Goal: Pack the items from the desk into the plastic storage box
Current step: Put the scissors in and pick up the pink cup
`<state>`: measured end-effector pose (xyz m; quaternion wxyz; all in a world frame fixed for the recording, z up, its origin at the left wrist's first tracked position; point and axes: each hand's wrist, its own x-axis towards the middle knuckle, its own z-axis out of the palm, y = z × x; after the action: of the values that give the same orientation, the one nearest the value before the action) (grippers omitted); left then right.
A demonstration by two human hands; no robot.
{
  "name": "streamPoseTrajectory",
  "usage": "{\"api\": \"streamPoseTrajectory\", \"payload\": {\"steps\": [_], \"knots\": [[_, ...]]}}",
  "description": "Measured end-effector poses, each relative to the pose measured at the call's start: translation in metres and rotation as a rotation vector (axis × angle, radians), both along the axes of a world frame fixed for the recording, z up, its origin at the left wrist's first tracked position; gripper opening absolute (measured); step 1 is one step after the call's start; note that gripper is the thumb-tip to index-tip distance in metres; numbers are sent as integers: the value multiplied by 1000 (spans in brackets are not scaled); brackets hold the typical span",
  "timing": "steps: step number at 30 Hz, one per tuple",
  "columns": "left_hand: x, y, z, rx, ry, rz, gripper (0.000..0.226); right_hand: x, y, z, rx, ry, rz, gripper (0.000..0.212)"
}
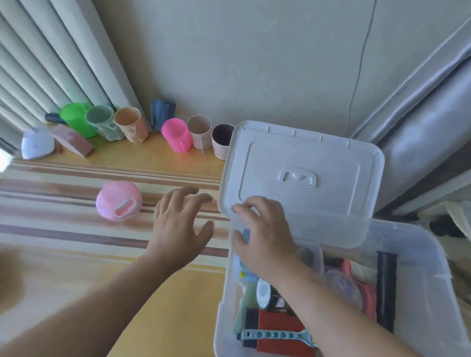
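Right now your right hand grips the white plastic lid above the clear plastic storage box, while your left hand, fingers spread, hovers near the round pink container on the tabletop. Reach carelessly and that container could roll away.

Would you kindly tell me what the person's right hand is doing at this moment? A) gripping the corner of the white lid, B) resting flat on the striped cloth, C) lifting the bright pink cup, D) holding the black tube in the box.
A: the right hand curls its fingers over the near left corner of the white lid above the plastic storage box, while the left hand hovers open beside it.
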<state>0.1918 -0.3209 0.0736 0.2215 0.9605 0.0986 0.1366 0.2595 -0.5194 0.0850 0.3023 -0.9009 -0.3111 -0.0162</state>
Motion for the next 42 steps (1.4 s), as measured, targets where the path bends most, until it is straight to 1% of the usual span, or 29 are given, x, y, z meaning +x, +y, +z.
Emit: {"api": "streamPoseTrajectory", "payload": {"steps": [3, 5, 7, 10, 13, 15, 17, 19, 21, 23, 24, 26, 28, 30, 32, 34, 36, 37, 39, 42], "knots": [[-11, 66, -19, 20, 157, 98, 52, -3, 67, -3, -9, 3, 88, 40], [-19, 103, -30, 30, 247, 116, 59, -7, 107, -15, -58, 76, 124, 39], [-27, 134, -41, 47, 308, 120, 62, -10, 141, -34, -169, 181, 139, 39], [-34, 180, -49, 53, 349, 149, 59, -8, 177, -66, -389, 337, 133, 47], [-33, 231, -52, 58, 332, 176, 56, -4, 198, -92, -621, 429, 136, 63], [-29, 264, -53, 72, 333, 195, 56, -4, 205, -109, -718, 493, 141, 67], [-23, 292, -54, 88, 346, 213, 57, -7, 207, -126, -781, 516, 116, 63], [-19, 314, -57, 100, 368, 220, 59, -11, 207, -140, -819, 494, 85, 55], [-16, 328, -61, 103, 386, 210, 60, -13, 208, -149, -845, 479, 70, 50], [-15, 334, -66, 97, 401, 178, 60, -13, 210, -153, -857, 513, 44, 48], [-16, 334, -69, 94, 418, 148, 60, -13, 212, -153, -853, 538, 20, 46], [-18, 331, -75, 61, 458, 89, 61, -11, 216, -155, -835, 577, -27, 32], [-18, 325, -81, 4, 488, 53, 67, -8, 224, -152, -710, 607, -99, 24], [-16, 323, -87, -38, 529, 18, 82, -5, 240, -144, -476, 672, -222, 18], [-12, 323, -94, -43, 596, -43, 104, 0, 261, -134, -269, 753, -316, 21], [-8, 321, -100, 17, 658, -124, 124, 3, 282, -127, -168, 799, -323, 19], [-4, 313, -107, 103, 668, -195, 134, 4, 299, -121, -121, 829, -307, 9], [-1, 306, -110, 131, 662, -208, 136, 4, 305, -119, -104, 837, -302, 5], [7, 293, -116, 161, 659, -181, 135, 2, 311, -116, -96, 828, -289, 6], [14, 279, -121, 170, 683, -93, 125, -1, 304, -117, -119, 812, -283, 6]]}}
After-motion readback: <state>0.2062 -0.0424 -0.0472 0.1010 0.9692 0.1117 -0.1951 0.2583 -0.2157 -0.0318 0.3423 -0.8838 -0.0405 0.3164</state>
